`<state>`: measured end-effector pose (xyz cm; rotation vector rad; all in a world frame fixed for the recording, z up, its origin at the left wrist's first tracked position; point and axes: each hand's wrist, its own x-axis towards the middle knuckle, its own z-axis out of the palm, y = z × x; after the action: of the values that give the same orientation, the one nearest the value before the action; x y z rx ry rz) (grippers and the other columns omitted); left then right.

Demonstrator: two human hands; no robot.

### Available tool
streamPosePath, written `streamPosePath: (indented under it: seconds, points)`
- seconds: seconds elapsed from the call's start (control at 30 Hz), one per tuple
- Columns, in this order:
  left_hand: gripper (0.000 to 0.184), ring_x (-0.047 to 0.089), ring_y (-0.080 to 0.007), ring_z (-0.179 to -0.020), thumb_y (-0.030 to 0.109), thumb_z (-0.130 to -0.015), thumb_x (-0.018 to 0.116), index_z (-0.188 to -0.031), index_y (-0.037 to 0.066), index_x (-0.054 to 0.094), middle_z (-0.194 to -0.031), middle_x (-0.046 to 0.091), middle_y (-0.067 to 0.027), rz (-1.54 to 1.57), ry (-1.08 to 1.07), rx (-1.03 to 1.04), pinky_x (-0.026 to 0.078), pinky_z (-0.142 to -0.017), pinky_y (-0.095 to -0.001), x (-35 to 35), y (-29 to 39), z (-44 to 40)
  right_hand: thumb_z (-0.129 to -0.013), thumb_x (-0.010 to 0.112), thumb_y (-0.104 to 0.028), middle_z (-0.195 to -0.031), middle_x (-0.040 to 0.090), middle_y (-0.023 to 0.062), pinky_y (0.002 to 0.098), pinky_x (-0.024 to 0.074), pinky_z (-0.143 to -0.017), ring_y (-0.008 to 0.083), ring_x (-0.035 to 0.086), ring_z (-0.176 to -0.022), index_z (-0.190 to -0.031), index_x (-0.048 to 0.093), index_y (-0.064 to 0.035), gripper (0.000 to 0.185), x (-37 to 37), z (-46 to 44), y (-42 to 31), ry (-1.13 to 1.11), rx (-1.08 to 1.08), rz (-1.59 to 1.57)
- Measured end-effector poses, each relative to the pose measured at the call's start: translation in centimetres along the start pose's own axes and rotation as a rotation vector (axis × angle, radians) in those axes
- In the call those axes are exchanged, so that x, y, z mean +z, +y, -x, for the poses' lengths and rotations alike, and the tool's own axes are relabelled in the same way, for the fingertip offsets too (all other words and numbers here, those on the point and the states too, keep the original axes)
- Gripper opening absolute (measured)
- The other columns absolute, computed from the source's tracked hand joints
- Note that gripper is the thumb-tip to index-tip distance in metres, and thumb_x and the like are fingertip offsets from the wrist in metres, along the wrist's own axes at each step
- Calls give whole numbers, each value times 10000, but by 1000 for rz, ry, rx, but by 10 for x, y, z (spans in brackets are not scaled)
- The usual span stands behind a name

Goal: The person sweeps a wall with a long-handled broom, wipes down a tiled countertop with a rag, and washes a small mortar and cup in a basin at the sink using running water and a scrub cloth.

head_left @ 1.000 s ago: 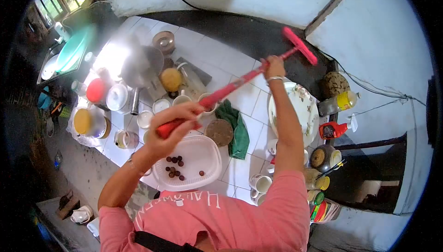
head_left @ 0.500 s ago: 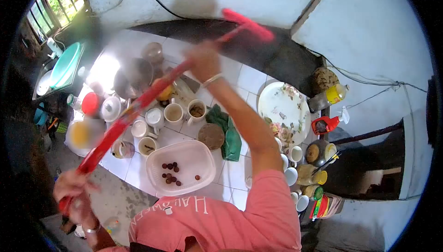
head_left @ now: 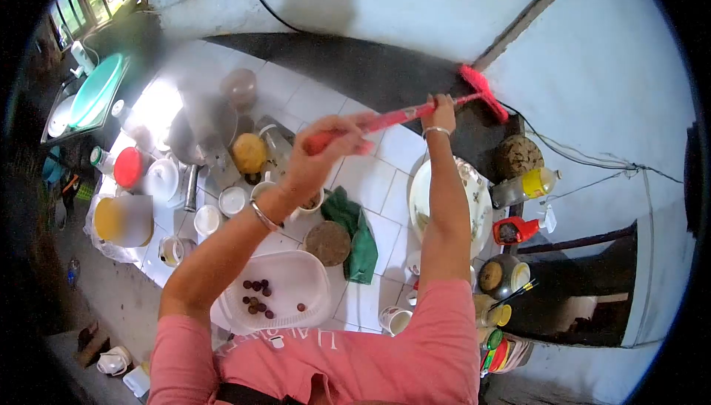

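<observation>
A red long-handled tool (head_left: 404,114) with a bar-shaped head lies across the view above the tiled table. My left hand (head_left: 329,145) is closed round its near end. Farther up the handle, close to the head, my right hand (head_left: 440,114) grips it. The head (head_left: 485,94) is against the dark lower band of the wall near the corner. Beneath my left forearm is a white plastic basket (head_left: 311,286) with several small dark round fruits (head_left: 255,305). A green cloth (head_left: 359,238) lies beside a round brown lid (head_left: 327,243).
A large floral plate (head_left: 478,197) lies under my right forearm. At right stand a yellow-labelled bottle (head_left: 529,187), a red spray bottle (head_left: 518,228) and several jars. Mugs, red-lidded (head_left: 128,168) and yellow-lidded containers fill the left. A teal basin (head_left: 96,92) is at far left.
The tool's head has moved right along the wall toward the corner. My right hand has gone right with it, and my left hand has come up and right from the lower left.
</observation>
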<state>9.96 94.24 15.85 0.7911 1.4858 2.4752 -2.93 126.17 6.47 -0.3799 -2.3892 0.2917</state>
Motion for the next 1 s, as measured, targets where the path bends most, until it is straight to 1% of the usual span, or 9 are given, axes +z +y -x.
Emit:
streamPosePath:
  seconds: [0.17,0.37,0.43,0.57,0.67,0.73,0.8,0.87,1.0]
  points:
    - [112,610,-275,-962,83,-898,492,-960,13,554,-1225,493,-210,194,195,-84,511,-852,-364,-15,22,19,-812,568,-286,-1094,533,204,452,504,-741,363,600,-901,-910,588,-103,208,4,-9,-42,-320,-112,105]
    - [103,606,-267,-950,12,-890,455,-956,-13,531,-1180,510,-210,-21,408,-123,518,-831,-368,-3,107,107,-761,611,-237,-992,556,196,446,511,-678,363,620,-785,-871,593,-96,180,-35,42,-126,-345,-344,-8]
    - [107,608,-297,-919,-8,-871,430,-924,-12,522,-1165,507,-241,-238,321,-48,525,-797,-387,0,133,148,-763,594,-225,-937,577,167,442,504,-664,349,613,-782,-835,592,-91,153,-72,65,-165,-405,-384,-9]
    - [210,637,-306,-729,211,-865,550,-849,5,512,-989,584,-229,-405,165,249,564,-642,-426,5,181,211,-783,586,-252,-881,597,131,438,488,-602,327,603,-752,-771,563,-81,173,-142,99,-211,-363,-533,-183]
    - [185,639,-345,-829,195,-859,575,-838,18,526,-1060,563,-266,-394,197,171,551,-700,-469,7,193,233,-788,608,-302,-887,597,127,429,480,-567,317,605,-746,-744,537,-74,243,-150,110,-199,-238,-536,-210]
    - [98,603,-321,-964,96,-853,560,-861,-1,551,-1154,526,-266,-260,147,86,510,-817,-423,6,159,212,-777,632,-328,-877,596,114,420,481,-571,309,604,-745,-735,536,-75,274,-136,99,-167,-217,-483,-124]
    - [76,555,-276,-1047,24,-846,543,-909,-9,568,-1222,492,-254,-496,-43,24,447,-900,-345,-2,138,177,-773,637,-321,-882,600,111,417,488,-584,318,604,-753,-723,537,-76,270,-116,86,-130,-283,-432,-101]
    - [85,539,-230,-1057,5,-858,516,-918,-27,567,-1219,503,-233,-369,-1,-22,411,-914,-283,-2,114,152,-796,598,-308,-927,593,133,428,496,-578,328,612,-746,-765,556,-74,240,-73,79,-93,-281,-443,-83]
    - [101,542,-250,-1055,-15,-859,477,-904,-37,565,-1194,510,-235,-346,153,-40,449,-897,-342,-15,114,165,-807,560,-276,-918,587,142,432,502,-571,326,617,-725,-776,570,-74,205,-48,83,-131,-358,-494,-19]
